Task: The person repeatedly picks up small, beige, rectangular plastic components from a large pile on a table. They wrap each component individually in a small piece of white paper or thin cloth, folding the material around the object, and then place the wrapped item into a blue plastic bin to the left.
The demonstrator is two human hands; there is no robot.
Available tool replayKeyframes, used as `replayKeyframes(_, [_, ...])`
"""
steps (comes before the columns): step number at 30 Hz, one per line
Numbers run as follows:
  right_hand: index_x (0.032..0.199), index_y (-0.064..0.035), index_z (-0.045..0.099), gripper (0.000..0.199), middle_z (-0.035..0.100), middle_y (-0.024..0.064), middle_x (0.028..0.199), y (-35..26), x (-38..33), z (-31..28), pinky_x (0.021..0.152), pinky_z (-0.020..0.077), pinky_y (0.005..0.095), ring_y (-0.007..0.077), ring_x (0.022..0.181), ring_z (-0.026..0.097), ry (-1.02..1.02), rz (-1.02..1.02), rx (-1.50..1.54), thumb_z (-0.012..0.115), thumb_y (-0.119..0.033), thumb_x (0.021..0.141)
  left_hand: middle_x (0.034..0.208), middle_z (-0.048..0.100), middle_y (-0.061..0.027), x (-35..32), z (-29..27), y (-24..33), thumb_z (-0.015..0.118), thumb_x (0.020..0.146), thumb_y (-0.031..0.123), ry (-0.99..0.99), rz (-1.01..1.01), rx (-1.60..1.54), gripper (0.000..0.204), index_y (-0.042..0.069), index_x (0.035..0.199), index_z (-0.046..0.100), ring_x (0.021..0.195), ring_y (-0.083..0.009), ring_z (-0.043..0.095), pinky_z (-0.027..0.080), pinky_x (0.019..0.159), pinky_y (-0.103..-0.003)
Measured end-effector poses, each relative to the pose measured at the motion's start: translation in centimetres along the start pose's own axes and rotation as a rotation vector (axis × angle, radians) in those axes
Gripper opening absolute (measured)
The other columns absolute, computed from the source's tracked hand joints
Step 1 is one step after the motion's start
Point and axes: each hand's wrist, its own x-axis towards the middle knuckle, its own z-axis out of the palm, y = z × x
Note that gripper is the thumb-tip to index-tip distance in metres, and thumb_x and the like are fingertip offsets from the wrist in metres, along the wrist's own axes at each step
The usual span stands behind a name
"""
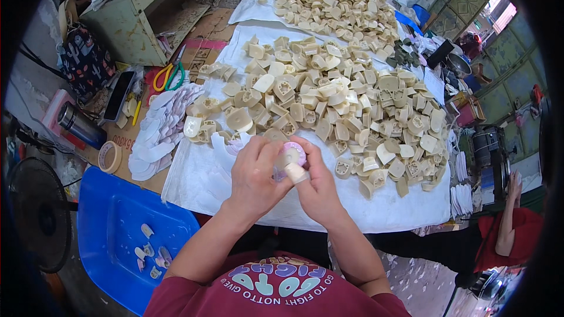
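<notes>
Above the near edge of the white-covered table, my left hand (252,171) and my right hand (320,186) are closed together on a small shoe heel (292,152) with a pinkish-lilac cover around its side. Fingers hide much of it. A beige wrap (296,173) covers my right thumb. Just beyond my hands spreads a large pile of bare beige plastic heels (335,94). Some white cut cover pieces (225,152) lie on the cloth beside my left hand, and a thicker heap of white and lilac cover pieces (155,132) lies farther left.
At the lower left, a blue plastic tub (106,223) holds several covered heels. Scissors (170,76), a tape roll (110,157), a thermos (81,124) and a phone (119,95) occupy the left side, near a black fan (40,220). Another person's arm (508,223) shows at right.
</notes>
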Motion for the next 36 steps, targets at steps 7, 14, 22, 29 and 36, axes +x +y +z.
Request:
replayKeyframes(7, [0.124,-0.0009,0.054,0.045,0.054,0.0144,0.126,0.3,0.7,-1.6,0.1,0.0404,0.0382,0.027,0.114,0.053,-0.074,-0.35,-0.086,0.067,-0.017,0.085,0.104,0.062,-0.0101,-1.6,-1.3,-0.1,0.056,0.094,0.026,-0.35,-0.494,-1.215,0.037,-0.003,0.118,0.056,0.09,-0.0204,0.061,0.048,0.08,-0.031])
replayKeyframes(14, [0.12,-0.0045,0.059,0.039,0.058,0.012,0.122,-1.3,-0.2,-0.1,0.098,0.0417,0.0364,0.0224,0.113,0.055,-0.149,-0.023,0.259,0.069,-0.015,0.083,0.088,0.062,-0.0101,-3.0,-1.2,-0.3,0.046,0.097,0.046,-0.304,-0.626,-1.542,0.056,-0.003,0.123,0.05,0.076,-0.0191,0.061,0.049,0.071,-0.031])
replayKeyframes(22, [0.113,-0.0032,0.061,0.038,0.061,0.0131,0.117,1.5,0.0,3.2,0.097,0.0417,0.0387,0.0297,0.112,0.056,-0.196,-0.274,-0.119,0.072,-0.013,0.078,0.093,0.063,-0.006,-8.0,-9.1,-5.1,0.059,0.092,0.027,-0.352,-0.738,-0.972,0.034,0.0,0.113,0.058,0.08,-0.0145,0.06,0.049,0.071,-0.027])
replayKeyframes(29, [0.097,-0.0084,0.067,0.028,0.058,0.0093,0.121,2.8,2.0,7.0,0.103,0.0301,0.0485,0.033,0.124,0.044,-0.149,-0.591,-0.645,0.07,-0.01,0.069,0.109,0.06,-0.0145,-15.2,-18.6,-8.0,0.074,0.072,0.01,-0.087,-0.672,0.394,0.049,0.001,0.117,0.059,0.106,-0.0278,0.058,0.044,0.093,-0.035])
replayKeyframes(36, [0.089,-0.0087,0.067,0.016,0.058,0.0096,0.123,6.3,3.9,8.2,0.106,0.026,0.0496,0.0333,0.128,0.04,-0.125,-0.624,-0.732,0.067,-0.006,0.073,0.113,0.06,-0.0152,-10.2,-14.7,-6.9,0.07,0.074,0.005,0.029,-0.465,0.006,0.036,0.001,0.109,0.062,0.106,-0.0282,0.057,0.044,0.092,-0.036])
